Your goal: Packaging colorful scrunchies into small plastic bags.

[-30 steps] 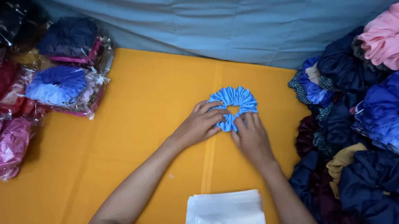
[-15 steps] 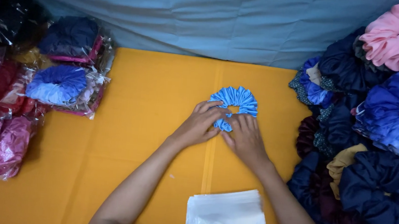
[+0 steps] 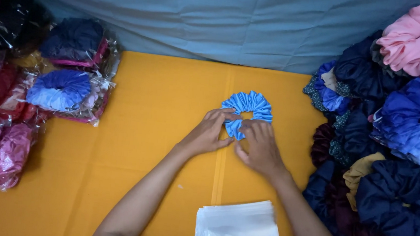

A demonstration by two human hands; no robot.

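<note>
A light blue ruffled scrunchie (image 3: 249, 106) lies on the orange tabletop (image 3: 155, 129) near the middle. My left hand (image 3: 208, 132) rests on its near left edge, fingertips pinching the fabric. My right hand (image 3: 261, 147) covers its near right part, fingers curled onto the cloth. Both hands hold the scrunchie flat against the table; its far half shows as a fan of pleats.
A stack of clear plastic bags (image 3: 238, 228) lies at the near edge. Bagged scrunchies (image 3: 61, 90) in blue, navy and magenta pile up on the left. A heap of loose scrunchies (image 3: 390, 145), navy, blue and pink, fills the right. A grey-blue cloth (image 3: 226, 20) hangs behind.
Both hands have shifted slightly toward me and closer together on the scrunchie, and the scrunchie looks a little more gathered at its near side.
</note>
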